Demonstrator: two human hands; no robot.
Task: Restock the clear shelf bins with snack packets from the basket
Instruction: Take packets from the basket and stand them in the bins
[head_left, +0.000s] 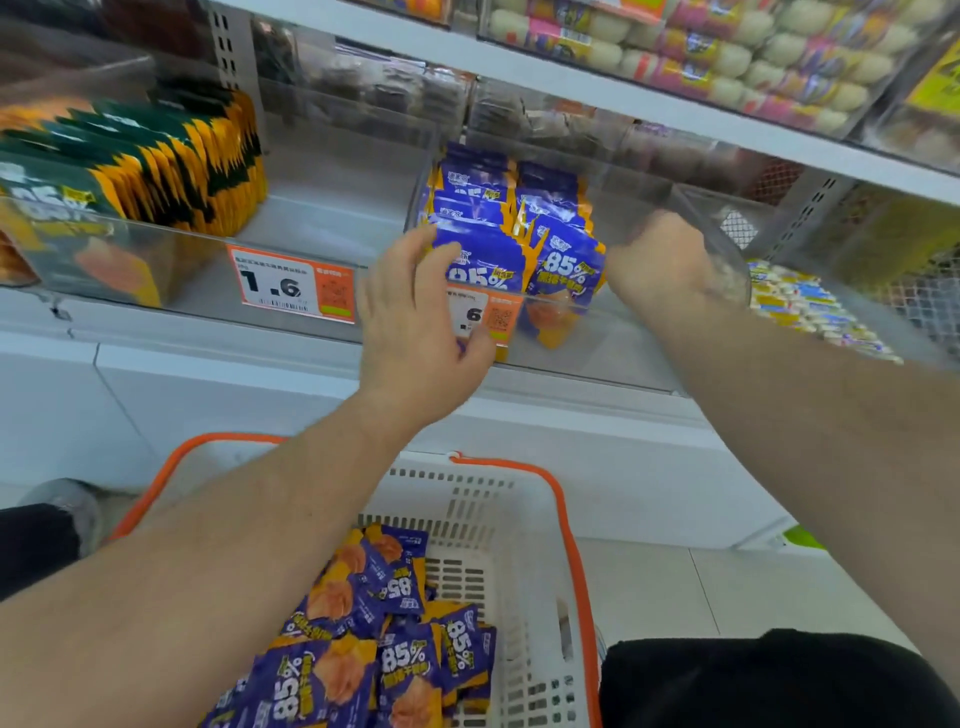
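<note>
At the clear bin: the clear shelf bin (566, 332) on the middle shelf is the landmark; everything below is placed against it.
Bin contents: purple-and-orange snack packets (566, 270) marked 85% stand upright in two rows, front to back, with bare room to their right.
Left hand: the left hand (415, 322) sits at the bin's front left corner, fingers spread fairly wide, fingertips touching the front packet of the left row, thumb low against the front wall near a price tag (483, 317). It presses and steadies; it does not pinch.
Right hand: the right hand (660, 254) is over the bin's right side, just beside the right row, fingers curled. It is blurred, and I cannot tell whether it holds a packet.
Basket: the white basket with orange handles (519, 519) is below the bin, on the near side, with a loose heap of the same basket packets (374, 639) lying flat and jumbled.
Neighbours: green-and-orange packets (156, 161) fill the space left of the bin; an orange 1.6 price label (291, 286) hangs between.
Step in hand: probably squaring up the rows after a placement.
Next move: reaching down from the bin to the basket, gathering packets, turning them upright and facing forward, then slotting them in while one hand stops the rows toppling.
</note>
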